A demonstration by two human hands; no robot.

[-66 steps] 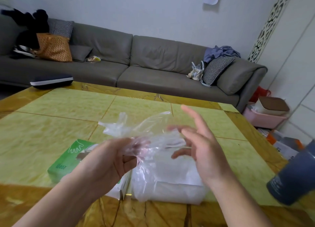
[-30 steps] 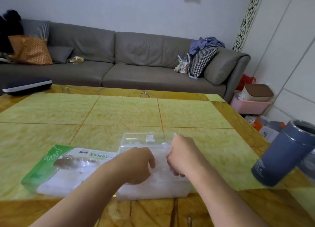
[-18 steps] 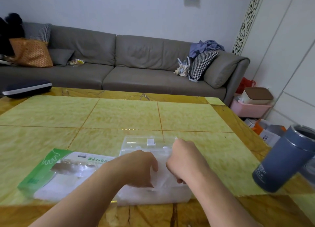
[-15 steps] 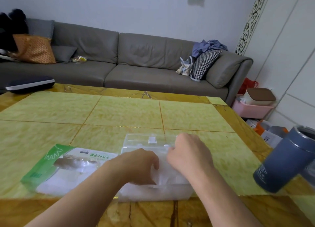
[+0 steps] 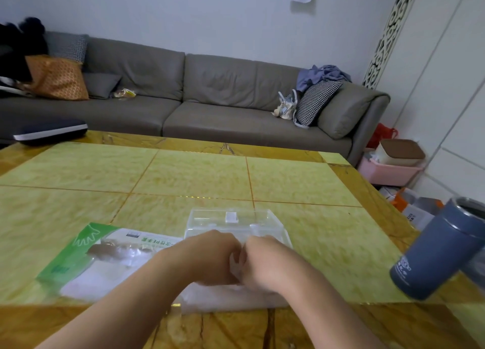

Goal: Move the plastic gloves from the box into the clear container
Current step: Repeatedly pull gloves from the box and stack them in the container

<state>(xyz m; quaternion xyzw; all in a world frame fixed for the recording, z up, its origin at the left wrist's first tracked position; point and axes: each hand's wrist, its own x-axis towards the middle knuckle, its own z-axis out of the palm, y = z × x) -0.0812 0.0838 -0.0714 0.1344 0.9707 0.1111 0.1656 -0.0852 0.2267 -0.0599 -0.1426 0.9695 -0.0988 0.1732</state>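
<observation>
- Left hand (image 5: 210, 257) and right hand (image 5: 265, 262), fingers curled, pressing plastic gloves (image 5: 236, 266) into the clear container (image 5: 231, 220).
- Green glove box (image 5: 86, 254) just left, on the table (image 5: 183, 175).

Both hands are crowding the clear container (image 5: 237, 221) at the near edge of the counter (image 5: 199, 175): the left hand (image 5: 210, 257) and right hand (image 5: 262, 262) are sitting knuckle to knuckle over its opening, blocking entry from above. The glove box (image 5: 86, 259) is lying just beside the container on the left, closing that flank. A grey tumbler (image 5: 441, 249) is standing well apart at the right edge. Behind the container the counter is lying open toward the sofa (image 5: 223, 104)
</observation>
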